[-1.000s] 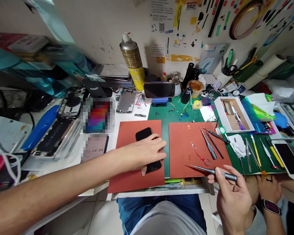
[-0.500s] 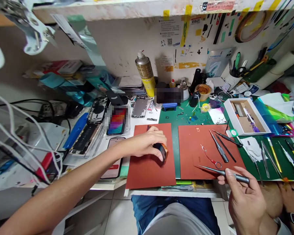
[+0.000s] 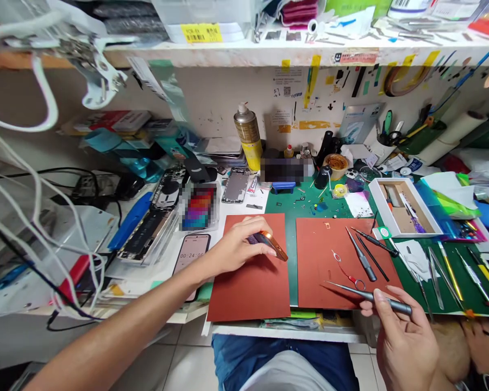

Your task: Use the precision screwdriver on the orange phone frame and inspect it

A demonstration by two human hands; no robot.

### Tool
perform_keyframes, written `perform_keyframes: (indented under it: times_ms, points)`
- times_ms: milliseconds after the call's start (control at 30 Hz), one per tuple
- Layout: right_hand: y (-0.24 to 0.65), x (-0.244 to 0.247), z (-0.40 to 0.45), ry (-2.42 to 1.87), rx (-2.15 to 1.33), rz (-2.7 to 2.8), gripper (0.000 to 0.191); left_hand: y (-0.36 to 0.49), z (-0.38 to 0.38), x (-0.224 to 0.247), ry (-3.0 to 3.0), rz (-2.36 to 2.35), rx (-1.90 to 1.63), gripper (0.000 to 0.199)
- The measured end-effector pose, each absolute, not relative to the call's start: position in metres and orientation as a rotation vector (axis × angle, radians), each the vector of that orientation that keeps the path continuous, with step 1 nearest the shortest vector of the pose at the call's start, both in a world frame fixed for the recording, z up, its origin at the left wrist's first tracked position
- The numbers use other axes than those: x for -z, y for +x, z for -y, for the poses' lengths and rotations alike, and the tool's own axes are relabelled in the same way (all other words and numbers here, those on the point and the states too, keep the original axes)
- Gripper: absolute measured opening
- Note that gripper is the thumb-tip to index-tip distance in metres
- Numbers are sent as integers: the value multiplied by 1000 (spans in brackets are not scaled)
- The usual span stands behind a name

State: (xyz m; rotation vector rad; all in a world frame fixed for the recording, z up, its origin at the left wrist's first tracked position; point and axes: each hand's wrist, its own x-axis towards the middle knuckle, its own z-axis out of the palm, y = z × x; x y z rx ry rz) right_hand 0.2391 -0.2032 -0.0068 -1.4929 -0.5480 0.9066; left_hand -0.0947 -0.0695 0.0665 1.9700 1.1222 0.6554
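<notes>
My left hand is closed around a phone with an orange frame. It holds the phone tilted, with a shadow beneath, over the left reddish-brown mat; palm and fingers hide much of it. In my right hand, a slim grey precision screwdriver is gripped between thumb and fingers. Its thin tip points left over the right reddish-brown mat. On that mat lie a second grey screwdriver, a black thin tool and a red SIM-pin-like ring tool.
A phone showing a timer lies left of the mats. A white box of tools, tweezers and picks are at the right. A spray can stands behind. Another person's hand shows at the lower right edge.
The orange phone has turned in my left hand from standing on edge to a slanted, raised pose. My right hand keeps the screwdriver nearly as before. The view has tilted up slightly.
</notes>
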Motion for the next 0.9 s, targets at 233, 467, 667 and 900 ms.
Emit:
perform_keyframes:
  times_ms: [233, 467, 667, 900]
  points:
    - [231, -26, 185, -1350, -886, 546, 50, -92, 122, -52, 1660, -1231, -1020, 19]
    - [194, -71, 186, -1270, -759, 742, 42, -75, 143, -45, 1610, -1273, -1071, 25]
    - [179, -79, 184, -1183, -666, 882, 35, -64, 142, -44, 1663, -1297, -1078, 28]
    - [180, -81, 188, -1179, -618, 1022, 33, -61, 144, -43, 1715, -1298, -1051, 30]
